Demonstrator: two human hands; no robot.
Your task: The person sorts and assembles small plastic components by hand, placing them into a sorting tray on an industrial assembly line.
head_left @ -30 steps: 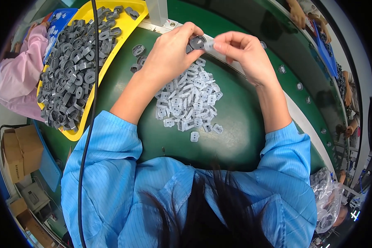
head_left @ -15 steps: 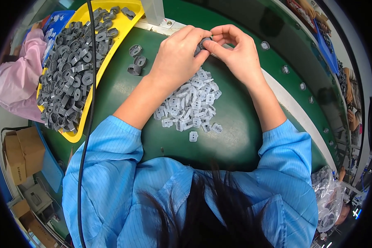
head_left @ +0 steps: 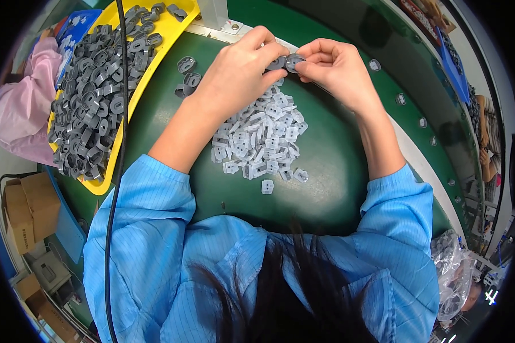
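At the bottom of my remote view, blue striped sleeves (head_left: 137, 240) framed the green tabletop (head_left: 326, 188), where a heap of translucent clips (head_left: 260, 137) lay, one loose clip (head_left: 267, 187) on its near side. Just beyond the heap, I watched the left hand (head_left: 234, 74) pinch a grey ring (head_left: 276, 63) between thumb and fingers, while the right hand (head_left: 344, 75) pinched a second grey piece (head_left: 294, 62) right beside it; whether the two parts touched, I couldn't tell. Three grey rings (head_left: 186, 64) sat left of the left hand, and past them a yellow tray (head_left: 177, 34) held a large pile of similar ones. Farther off, I made out small parts (head_left: 400, 99) spaced along a green strip (head_left: 387, 83) behind a white rail (head_left: 418, 159).
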